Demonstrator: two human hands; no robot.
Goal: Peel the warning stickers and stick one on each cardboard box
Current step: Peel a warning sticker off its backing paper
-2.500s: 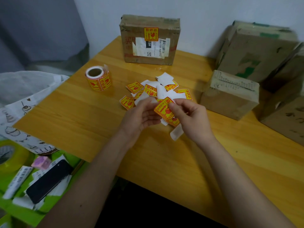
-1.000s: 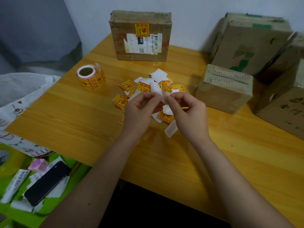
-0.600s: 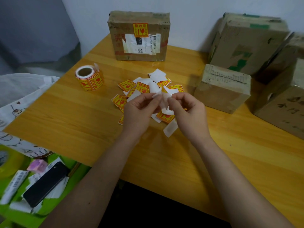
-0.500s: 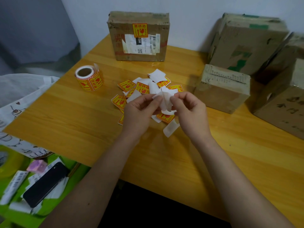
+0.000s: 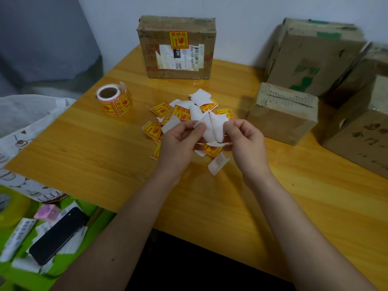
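Note:
Above a pile of loose yellow-and-red warning stickers (image 5: 161,109) and white backings, both hands work one sticker (image 5: 213,128). Its white sides face me. My left hand (image 5: 178,143) pinches its left edge; my right hand (image 5: 245,139) pinches the right part, and the two layers spread apart like a V. A cardboard box (image 5: 176,47) at the back stands upright with a warning sticker (image 5: 178,39) on its front. A smaller box (image 5: 281,114) lies to the right, with larger boxes (image 5: 315,55) behind it and another box (image 5: 361,131) at the far right.
A sticker roll (image 5: 114,100) stands left of the pile on the wooden table (image 5: 88,148). Off the table's left edge lie a white bag (image 5: 25,118), a black phone (image 5: 56,236), a yellow tape roll (image 5: 10,206) and small items on green.
The sticker showed its printed face 2.5 s ago; since then it has been turned to its white side, and the two layers have opened wider between my fingertips.

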